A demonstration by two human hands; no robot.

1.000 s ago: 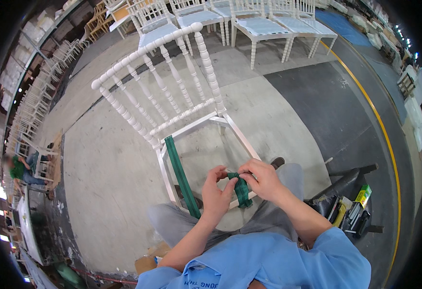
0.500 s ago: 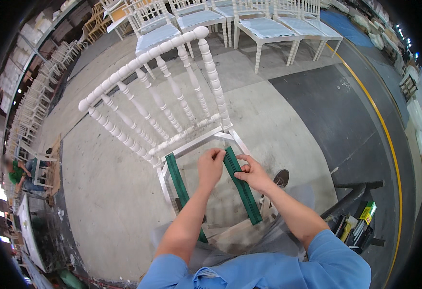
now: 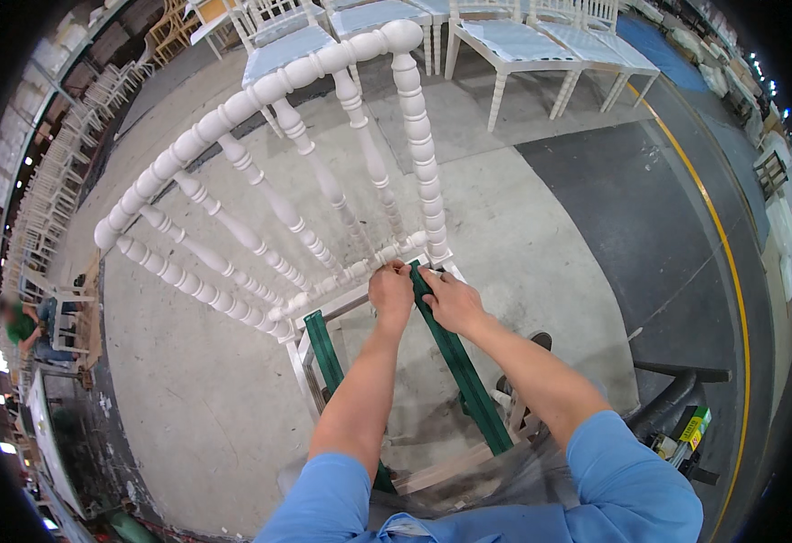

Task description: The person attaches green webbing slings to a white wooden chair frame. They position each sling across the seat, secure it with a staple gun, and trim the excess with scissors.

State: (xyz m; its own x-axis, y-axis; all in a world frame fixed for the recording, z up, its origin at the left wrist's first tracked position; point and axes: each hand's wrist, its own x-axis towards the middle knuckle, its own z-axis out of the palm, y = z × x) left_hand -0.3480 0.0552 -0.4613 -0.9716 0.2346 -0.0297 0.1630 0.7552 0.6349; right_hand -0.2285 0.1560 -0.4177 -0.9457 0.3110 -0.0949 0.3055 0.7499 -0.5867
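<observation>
A white chair with a turned-spindle back [image 3: 260,90] stands before me, its seat frame [image 3: 346,300] unfilled except for green straps. Along the right side of the opening runs one green webbing strap [image 3: 464,373], reaching from the back rail toward my lap. My left hand [image 3: 392,294] is closed on this strap's far end at the back rail. On the other side of that end, my right hand [image 3: 453,303] grips the strap with bent fingers. The fingertips partly hide the strap end. A second green strap [image 3: 325,353] crosses the left side, partly behind my left forearm.
White chairs with light-blue seats [image 3: 522,43] line the far side. At right, a dark stand [image 3: 676,389] carries a green-and-yellow box [image 3: 696,425] and tools. A person in green [image 3: 23,324] sits at far left beside a chair. A yellow line [image 3: 717,226] marks the floor.
Both hands have moved forward with the right strap, bringing its far end to the back rail. The right hand has closed in beside the left. The chair back appears larger and nearer.
</observation>
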